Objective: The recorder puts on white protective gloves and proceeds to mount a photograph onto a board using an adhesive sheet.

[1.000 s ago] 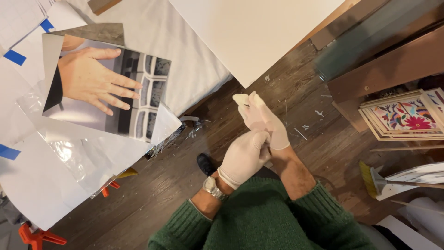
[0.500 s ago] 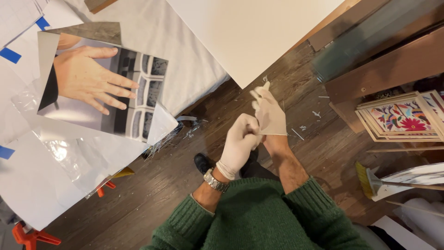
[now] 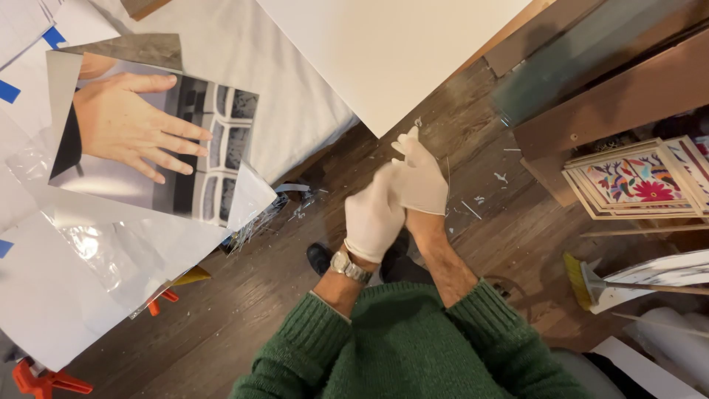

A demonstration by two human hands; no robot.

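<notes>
Big white board [image 3: 399, 52] fills top centre, lying over a white sheet-covered table [image 3: 295, 111] w/ its lower corner pointing down toward the hands. Dark wood floor [image 3: 236, 295] takes up most of the rest. Left side: large glossy photo print [image 3: 148, 140] showing a hand against window panes, lower right corner curled up, resting on loose white paper and clear plastic film [image 3: 88, 251]; blue tape bits at far left edge. Right side: brown wooden boards [image 3: 628, 89] stacked at an angle, below them a stack of frames w/ bright floral embroidery [image 3: 635, 181], then a brush w/ yellow bristles [image 3: 580, 281] near the floor. Bottom centre: green knit sweater [image 3: 399, 347], both sleeves pushed up the forearms. Both hands wear white gloves, held together over the floor just under the board's corner. Left hand [image 3: 374, 218] is wrapped over the right one at the cuff area, pinching the right glove; silver wristwatch [image 3: 348, 266] on that wrist. Right hand [image 3: 419, 177] fingers point up, loosely extended, holding nothing itself; glove fingertips look slack, not fully filled. Dark shoe [image 3: 319, 258] shows just left of the watch. Orange clamps [image 3: 44, 380] at bottom left corner, another orange bit near the film edge.
</notes>
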